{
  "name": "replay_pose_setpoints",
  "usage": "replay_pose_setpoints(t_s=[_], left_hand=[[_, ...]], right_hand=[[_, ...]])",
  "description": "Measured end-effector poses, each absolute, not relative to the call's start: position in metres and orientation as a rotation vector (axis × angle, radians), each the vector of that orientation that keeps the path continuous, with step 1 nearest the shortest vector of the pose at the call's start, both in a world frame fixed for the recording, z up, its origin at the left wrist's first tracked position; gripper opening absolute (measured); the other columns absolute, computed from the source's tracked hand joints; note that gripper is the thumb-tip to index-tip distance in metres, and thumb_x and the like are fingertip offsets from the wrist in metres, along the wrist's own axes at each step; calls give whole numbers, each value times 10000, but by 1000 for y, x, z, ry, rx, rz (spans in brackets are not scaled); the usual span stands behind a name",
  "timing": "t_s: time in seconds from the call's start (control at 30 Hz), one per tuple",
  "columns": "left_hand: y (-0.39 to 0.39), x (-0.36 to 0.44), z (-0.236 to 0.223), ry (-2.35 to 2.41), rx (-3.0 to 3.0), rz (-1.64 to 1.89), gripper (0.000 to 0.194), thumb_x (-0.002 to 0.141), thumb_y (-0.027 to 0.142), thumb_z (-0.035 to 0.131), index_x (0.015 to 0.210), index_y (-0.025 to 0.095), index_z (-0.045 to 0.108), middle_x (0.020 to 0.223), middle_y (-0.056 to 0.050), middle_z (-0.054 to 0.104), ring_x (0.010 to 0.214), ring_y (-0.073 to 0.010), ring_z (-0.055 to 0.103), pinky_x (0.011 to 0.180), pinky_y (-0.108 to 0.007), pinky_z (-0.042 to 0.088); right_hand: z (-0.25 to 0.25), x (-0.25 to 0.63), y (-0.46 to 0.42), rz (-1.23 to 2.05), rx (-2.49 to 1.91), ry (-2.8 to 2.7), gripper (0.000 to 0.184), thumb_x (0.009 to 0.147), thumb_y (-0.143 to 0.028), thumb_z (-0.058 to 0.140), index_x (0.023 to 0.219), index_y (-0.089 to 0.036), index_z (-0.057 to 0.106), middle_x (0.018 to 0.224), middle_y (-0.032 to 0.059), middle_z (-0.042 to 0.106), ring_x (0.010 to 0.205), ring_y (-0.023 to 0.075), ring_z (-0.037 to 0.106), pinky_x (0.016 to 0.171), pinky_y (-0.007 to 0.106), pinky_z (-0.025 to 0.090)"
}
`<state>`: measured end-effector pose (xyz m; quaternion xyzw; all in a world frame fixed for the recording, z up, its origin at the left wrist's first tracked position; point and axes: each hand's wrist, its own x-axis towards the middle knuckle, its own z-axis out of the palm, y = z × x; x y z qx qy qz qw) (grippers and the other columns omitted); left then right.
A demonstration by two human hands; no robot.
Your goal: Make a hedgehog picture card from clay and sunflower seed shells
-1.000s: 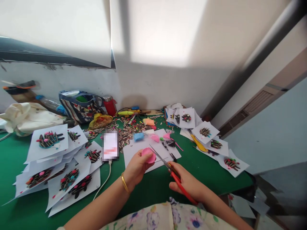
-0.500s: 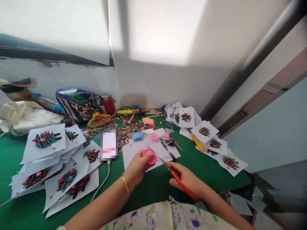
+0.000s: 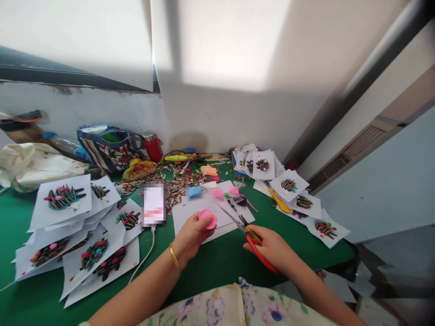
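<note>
A flattened round piece of pink modelling clay (image 3: 208,219) is pinched between the thumb and fingers of my left hand (image 3: 194,232). My right hand (image 3: 267,244) is closed around the red handles of a pair of scissors (image 3: 260,254). Their blades point up and left, toward the clay but apart from it. Under and beyond my hands lies white paper (image 3: 190,217) bearing a blue clay packet (image 3: 195,193), a pink clay lump (image 3: 217,194), and a black pen (image 3: 234,210).
Stacked white cards with sunflower-seed hedgehogs stand at left (image 3: 61,222) and right (image 3: 290,185). Loose sunflower seeds (image 3: 175,185) spread across the green table (image 3: 159,267). A phone (image 3: 152,206) with a white cable, a striped bag (image 3: 108,147) and a red flask (image 3: 152,147) are nearby.
The scissors have drawn away from the clay, to the right, with my right hand. My left hand has shifted slightly left with the pink clay.
</note>
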<state>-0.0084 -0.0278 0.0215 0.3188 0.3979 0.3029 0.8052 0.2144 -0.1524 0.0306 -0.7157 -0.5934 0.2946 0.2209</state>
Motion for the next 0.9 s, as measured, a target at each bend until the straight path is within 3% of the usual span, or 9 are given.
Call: replay_pose_setpoints(t_s=[0.13, 0.33, 0.43, 0.6, 0.9], left_hand=[[-14, -21, 17, 917, 669, 781, 358, 649, 343, 823, 887, 179, 613, 831, -11, 652, 670, -83, 602, 625, -193, 485], [0, -31, 8, 938, 809, 864, 422, 628, 282, 822, 982, 198, 608, 887, 9, 652, 707, -79, 597, 641, -194, 451], [2, -30, 4, 981, 835, 908, 478, 629, 307, 817, 1034, 206, 585, 916, 4, 651, 741, -92, 599, 650, -203, 443], [5, -26, -6, 960, 860, 1055, 417, 652, 364, 787, 975, 187, 590, 919, 2, 645, 768, -101, 598, 682, -211, 450], [7, -27, -19, 888, 864, 1138, 392, 651, 348, 787, 954, 168, 615, 853, 5, 646, 721, -100, 593, 653, -208, 459]], right_hand=[[29, 242, -156, 684, -2138, -1799, 420, 810, -374, 577, 1217, -276, 603, 1076, 67, 657, 918, 227, 616, 757, 303, 452], [16, 279, -163, 629, -2133, -2094, 572, 726, -155, 541, 1280, -287, 594, 1209, 77, 625, 1114, 252, 559, 936, 344, 409], [25, 278, -158, 536, -2227, -2156, 509, 751, -196, 566, 1242, -318, 630, 1160, 79, 642, 1061, 270, 575, 862, 346, 428], [50, 233, -119, 301, -2197, -2179, 245, 879, -315, 526, 1027, -240, 707, 990, 97, 659, 945, 231, 597, 775, 301, 410], [17, 140, -33, 404, -2063, -2282, 278, 878, -437, 553, 993, -198, 635, 985, 69, 658, 860, 197, 611, 675, 268, 373]])
